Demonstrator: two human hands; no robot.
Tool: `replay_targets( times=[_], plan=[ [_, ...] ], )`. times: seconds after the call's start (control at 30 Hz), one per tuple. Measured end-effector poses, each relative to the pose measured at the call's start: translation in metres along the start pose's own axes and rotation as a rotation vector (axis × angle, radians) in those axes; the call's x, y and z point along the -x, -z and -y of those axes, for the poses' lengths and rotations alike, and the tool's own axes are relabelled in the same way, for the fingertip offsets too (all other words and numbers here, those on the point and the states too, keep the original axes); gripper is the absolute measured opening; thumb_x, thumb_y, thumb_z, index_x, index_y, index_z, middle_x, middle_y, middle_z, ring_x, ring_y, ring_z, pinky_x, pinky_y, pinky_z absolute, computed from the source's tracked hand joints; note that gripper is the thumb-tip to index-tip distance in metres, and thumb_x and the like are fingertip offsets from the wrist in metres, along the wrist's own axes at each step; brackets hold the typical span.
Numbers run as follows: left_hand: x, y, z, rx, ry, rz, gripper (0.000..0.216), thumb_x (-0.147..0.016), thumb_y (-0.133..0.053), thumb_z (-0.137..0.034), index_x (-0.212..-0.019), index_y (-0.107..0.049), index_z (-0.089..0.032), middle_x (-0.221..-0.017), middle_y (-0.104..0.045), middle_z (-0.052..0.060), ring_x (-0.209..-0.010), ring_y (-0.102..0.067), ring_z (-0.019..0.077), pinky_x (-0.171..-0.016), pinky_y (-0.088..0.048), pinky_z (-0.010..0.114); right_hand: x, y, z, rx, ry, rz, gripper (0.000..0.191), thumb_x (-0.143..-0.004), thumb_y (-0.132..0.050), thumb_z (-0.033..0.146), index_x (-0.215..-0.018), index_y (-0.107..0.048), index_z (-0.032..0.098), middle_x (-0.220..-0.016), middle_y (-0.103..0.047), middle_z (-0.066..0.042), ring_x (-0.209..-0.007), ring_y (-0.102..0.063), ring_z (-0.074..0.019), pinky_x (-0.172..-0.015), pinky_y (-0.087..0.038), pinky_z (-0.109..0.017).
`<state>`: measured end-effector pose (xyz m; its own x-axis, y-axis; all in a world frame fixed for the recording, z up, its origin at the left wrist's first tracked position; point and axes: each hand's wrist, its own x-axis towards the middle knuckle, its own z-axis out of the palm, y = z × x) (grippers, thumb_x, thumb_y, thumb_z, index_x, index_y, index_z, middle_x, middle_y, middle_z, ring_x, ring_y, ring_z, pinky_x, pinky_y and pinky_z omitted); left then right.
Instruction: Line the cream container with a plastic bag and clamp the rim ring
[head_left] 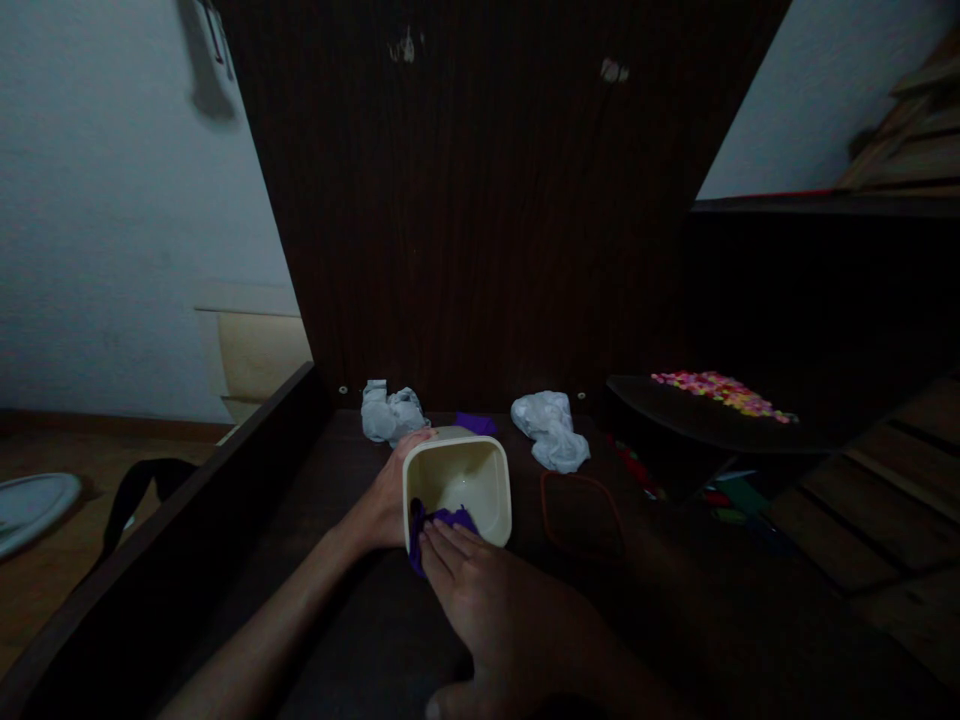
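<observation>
A cream square plastic container (480,475) sits tilted toward me on a dark wooden surface (352,620). My left hand (390,495) grips its left wall from outside. My right hand (487,590) presses a purple cloth (442,525) against the container's near inside rim, fingers flat on the cloth. Most of the cloth is hidden under my fingers.
Two crumpled white cloths (390,412) (551,428) lie behind the container, with a purple scrap (475,422) between them. A red-rimmed lid (581,512) lies to the right. A dark tray with coloured beads (720,392) stands at right. A dark wooden board (480,200) rises behind.
</observation>
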<state>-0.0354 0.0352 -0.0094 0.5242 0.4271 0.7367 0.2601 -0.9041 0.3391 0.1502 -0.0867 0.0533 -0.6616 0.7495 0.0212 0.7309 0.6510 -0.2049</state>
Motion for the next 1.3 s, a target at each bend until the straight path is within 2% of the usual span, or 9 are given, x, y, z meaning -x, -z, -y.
replay_targets(
  times=[0.17, 0.33, 0.47, 0.6, 0.73, 0.9, 1.07, 1.17, 1.3],
  plan=[
    [-0.001, 0.000, -0.001, 0.002, 0.037, 0.009, 0.098, -0.072, -0.081, -0.043, -0.152, -0.028, -0.022, -0.153, -0.042, 0.021, -0.142, -0.042, 0.0429, -0.116, -0.039, 0.063, 0.028, 0.035, -0.006, -0.167, 0.114, 0.104, 0.075, -0.095, -0.059, 0.043, -0.152, -0.037, -0.001, -0.159, -0.034, -0.025, -0.149, -0.035, -0.0319, -0.123, -0.029, -0.042],
    [-0.006, 0.001, -0.006, -0.005, 0.018, 0.029, 0.110, -0.069, -0.084, -0.047, -0.155, -0.021, -0.024, -0.152, -0.039, 0.022, -0.141, -0.042, 0.0443, -0.115, -0.038, 0.066, 0.040, 0.064, -0.004, -0.220, -0.089, 0.191, 0.091, -0.088, -0.061, 0.062, -0.151, -0.041, 0.001, -0.156, -0.038, -0.027, -0.145, -0.040, -0.0376, -0.120, -0.034, -0.046],
    [-0.007, 0.000, -0.006, -0.027, -0.016, 0.018, 0.107, -0.071, -0.084, -0.045, -0.155, -0.022, -0.022, -0.150, -0.041, 0.023, -0.140, -0.042, 0.0450, -0.113, -0.039, 0.067, 0.029, 0.061, -0.001, -0.155, -0.198, 0.212, 0.088, -0.090, -0.060, 0.063, -0.147, -0.047, -0.002, -0.151, -0.045, -0.030, -0.141, -0.044, -0.0406, -0.117, -0.037, -0.049],
    [-0.005, 0.001, -0.007, -0.009, 0.005, 0.017, 0.110, -0.067, -0.086, -0.045, -0.155, -0.024, -0.020, -0.150, -0.040, 0.024, -0.139, -0.043, 0.0464, -0.113, -0.039, 0.067, 0.018, 0.057, 0.004, -0.036, -0.163, 0.151, 0.074, -0.095, -0.057, 0.055, -0.137, -0.057, -0.005, -0.150, -0.045, -0.032, -0.146, -0.037, -0.0396, -0.121, -0.030, -0.049],
    [-0.006, 0.002, -0.008, 0.014, 0.037, 0.024, 0.111, -0.066, -0.088, -0.045, -0.155, -0.025, -0.023, -0.152, -0.039, 0.023, -0.139, -0.043, 0.0454, -0.113, -0.040, 0.066, 0.010, 0.055, 0.014, 0.017, -0.206, 0.185, 0.059, -0.093, -0.062, 0.044, -0.127, -0.066, -0.005, -0.136, -0.059, -0.033, -0.127, -0.058, -0.0418, -0.109, -0.046, -0.050],
    [-0.008, 0.000, -0.007, -0.003, -0.029, 0.025, 0.112, -0.067, -0.086, -0.040, -0.156, -0.021, -0.021, -0.151, -0.038, 0.024, -0.141, -0.040, 0.0467, -0.113, -0.038, 0.069, 0.004, 0.048, 0.021, 0.058, -0.299, 0.236, 0.078, -0.087, -0.069, 0.045, -0.142, -0.051, -0.008, -0.137, -0.056, -0.036, -0.125, -0.058, -0.0444, -0.107, -0.047, -0.053],
    [-0.011, 0.000, -0.012, 0.006, -0.032, 0.016, 0.112, -0.068, -0.086, -0.042, -0.156, -0.020, -0.021, -0.151, -0.039, 0.023, -0.140, -0.041, 0.0468, -0.113, -0.039, 0.069, -0.005, 0.047, 0.011, 0.171, -0.227, 0.322, 0.079, -0.088, -0.066, 0.053, -0.135, -0.057, -0.009, -0.140, -0.052, -0.037, -0.132, -0.053, -0.0447, -0.115, -0.038, -0.053],
    [-0.013, 0.000, -0.016, 0.005, -0.045, 0.021, 0.113, -0.069, -0.086, -0.041, -0.157, -0.018, -0.023, -0.151, -0.039, 0.022, -0.141, -0.041, 0.0462, -0.113, -0.038, 0.069, -0.015, 0.050, 0.005, 0.179, -0.183, 0.383, 0.086, -0.075, -0.076, 0.060, -0.130, -0.063, -0.006, -0.138, -0.056, -0.035, -0.129, -0.057, -0.0443, -0.115, -0.037, -0.051],
    [-0.015, -0.002, -0.021, 0.003, -0.070, 0.049, 0.113, -0.069, -0.085, -0.044, -0.156, -0.016, -0.023, -0.148, -0.040, 0.022, -0.141, -0.039, 0.0462, -0.114, -0.034, 0.070, -0.033, 0.050, -0.001, 0.191, -0.199, 0.507, 0.109, -0.063, -0.083, 0.063, -0.138, -0.053, -0.010, -0.144, -0.049, -0.037, -0.134, -0.051, -0.0458, -0.117, -0.034, -0.049]
  ],
)
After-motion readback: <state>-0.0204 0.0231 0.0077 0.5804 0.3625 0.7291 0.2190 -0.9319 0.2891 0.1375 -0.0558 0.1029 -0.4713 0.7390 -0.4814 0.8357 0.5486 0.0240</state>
